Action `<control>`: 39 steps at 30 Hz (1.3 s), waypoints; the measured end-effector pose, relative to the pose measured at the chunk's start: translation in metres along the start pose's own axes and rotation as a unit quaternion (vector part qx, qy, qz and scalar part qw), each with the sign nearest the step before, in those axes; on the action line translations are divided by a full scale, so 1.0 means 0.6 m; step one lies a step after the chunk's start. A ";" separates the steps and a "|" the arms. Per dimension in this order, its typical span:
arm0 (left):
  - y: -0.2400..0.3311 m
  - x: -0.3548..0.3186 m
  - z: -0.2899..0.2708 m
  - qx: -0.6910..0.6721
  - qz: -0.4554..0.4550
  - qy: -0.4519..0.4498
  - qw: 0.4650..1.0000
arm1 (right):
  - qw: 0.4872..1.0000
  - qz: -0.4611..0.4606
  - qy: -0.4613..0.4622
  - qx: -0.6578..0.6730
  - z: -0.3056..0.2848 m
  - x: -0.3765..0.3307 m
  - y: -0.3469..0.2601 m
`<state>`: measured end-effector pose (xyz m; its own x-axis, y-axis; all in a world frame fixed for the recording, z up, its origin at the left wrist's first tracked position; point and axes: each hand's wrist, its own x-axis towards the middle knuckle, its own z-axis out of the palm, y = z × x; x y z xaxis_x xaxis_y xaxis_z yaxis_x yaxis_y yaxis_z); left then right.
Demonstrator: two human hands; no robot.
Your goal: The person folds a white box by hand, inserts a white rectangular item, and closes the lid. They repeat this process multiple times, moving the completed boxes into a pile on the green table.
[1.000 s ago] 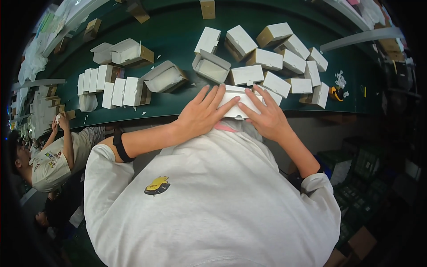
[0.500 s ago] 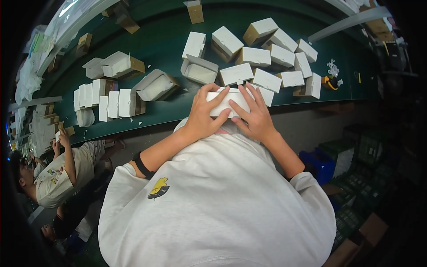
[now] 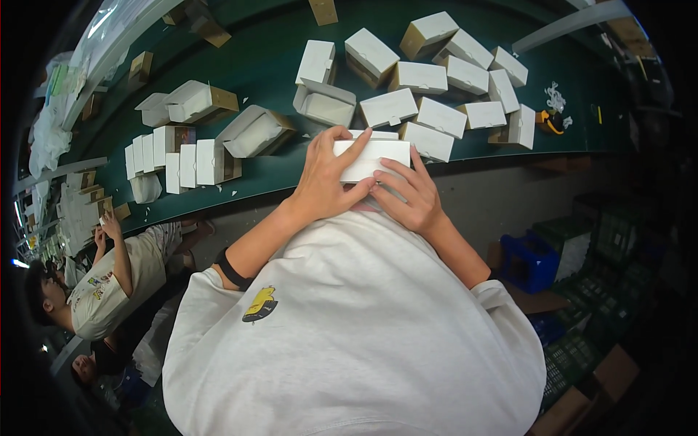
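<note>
A white carton box (image 3: 373, 161) is held between my two hands at the near edge of the green table, in front of my chest. My left hand (image 3: 325, 173) wraps its left end, with a finger laid over the top and the thumb at the near side. At the right end, my right hand (image 3: 411, 190) grips the near side and corner, its fingers bent over the edge. The lid looks closed. Just beyond it lie closed white boxes (image 3: 387, 107) and an open box (image 3: 325, 104) with a pale insert.
The green table (image 3: 269, 182) carries rows of white boxes (image 3: 187, 166) at left and several open boxes (image 3: 258, 132). Orange-handled scissors (image 3: 550, 122) lie at right. A metal bar (image 3: 574, 27) crosses the far right. Blue and green crates (image 3: 528, 261) stand right. A co-worker (image 3: 120, 280) works at left.
My right hand has drawn back from the box top to its near right edge, uncovering more of the lid. My left hand keeps its grip. The whole view has shifted slightly.
</note>
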<state>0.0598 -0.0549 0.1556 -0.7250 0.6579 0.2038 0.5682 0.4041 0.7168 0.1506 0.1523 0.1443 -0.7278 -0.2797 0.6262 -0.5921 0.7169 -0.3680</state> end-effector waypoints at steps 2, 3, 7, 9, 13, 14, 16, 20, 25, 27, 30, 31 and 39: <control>-0.009 -0.002 0.002 0.032 0.015 -0.009 0.999 | 1.000 0.014 0.006 -0.005 0.003 0.002 -0.003; -0.010 -0.002 0.001 0.047 0.023 -0.013 0.999 | 1.000 0.020 0.008 -0.008 0.004 0.003 -0.004; -0.009 0.001 -0.010 0.029 0.037 -0.037 0.998 | 1.000 0.031 0.002 0.002 0.002 0.003 -0.007; -0.010 0.003 -0.013 0.016 0.034 -0.041 0.998 | 1.000 0.031 -0.002 0.001 0.000 0.006 -0.007; -0.013 0.004 -0.015 -0.016 0.024 -0.053 0.998 | 1.000 0.028 -0.008 -0.003 -0.001 0.011 -0.005; -0.013 0.004 -0.014 -0.023 0.020 -0.056 0.998 | 1.000 0.026 -0.008 -0.003 -0.001 0.012 -0.004; -0.013 0.006 -0.016 -0.031 0.014 -0.058 0.998 | 1.000 0.023 -0.010 -0.003 -0.001 0.012 -0.003; -0.012 0.009 -0.020 -0.020 0.027 -0.062 0.998 | 0.999 0.028 -0.026 -0.008 0.000 0.008 -0.003; -0.013 0.010 -0.022 -0.006 0.041 -0.059 0.997 | 0.999 0.033 -0.030 -0.021 0.000 0.011 -0.007; -0.012 0.011 -0.024 -0.009 0.041 -0.059 0.997 | 0.998 0.046 -0.036 -0.014 0.000 0.010 -0.008; -0.019 0.013 -0.018 -0.003 0.064 -0.051 0.997 | 0.998 0.048 -0.033 -0.021 -0.001 0.011 -0.008; -0.022 0.013 -0.016 0.001 0.077 -0.048 0.996 | 0.998 0.050 -0.030 -0.025 0.000 0.011 -0.008; -0.051 0.013 0.005 0.037 0.169 -0.003 0.985 | 0.999 0.026 -0.018 -0.026 0.003 0.007 0.000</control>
<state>0.0379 -0.0604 0.1332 -0.4881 0.7659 0.4185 0.8035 0.2072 0.5581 0.1471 0.1501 0.1456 -0.7696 -0.2638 0.5815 -0.5356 0.7625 -0.3629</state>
